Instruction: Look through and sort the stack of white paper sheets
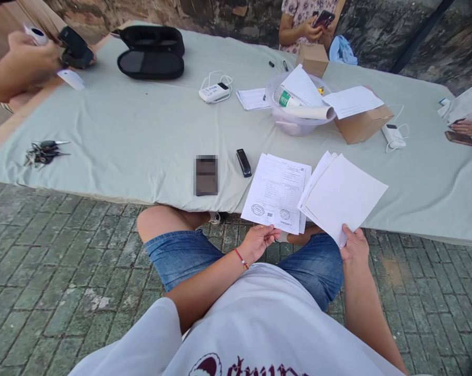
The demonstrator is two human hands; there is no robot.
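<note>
My left hand (261, 241) is closed at the lower edge of a few printed papers (277, 190) with round stamps, fingers pinched near their bottom margin. They overhang the table's near edge. In my right hand (353, 244) is a fanned stack of white sheets (344, 193), gripped at the near corner between thumb and fingers; the top one looks blank. The left edge of that stack overlaps the printed papers. Beyond the papers, to the left, lies a black stapler (243, 163). Beside it is a dark rectangular object (206, 175), its surface blurred out.
A clear plastic basin (288, 126) holds papers and a roll. Around it are cardboard boxes (363, 125), (313, 60) and white corded devices (214, 93). Keys (43, 153) and an open black case (151, 65) lie leftward. Other people's hands (27, 62) appear at the table's edges.
</note>
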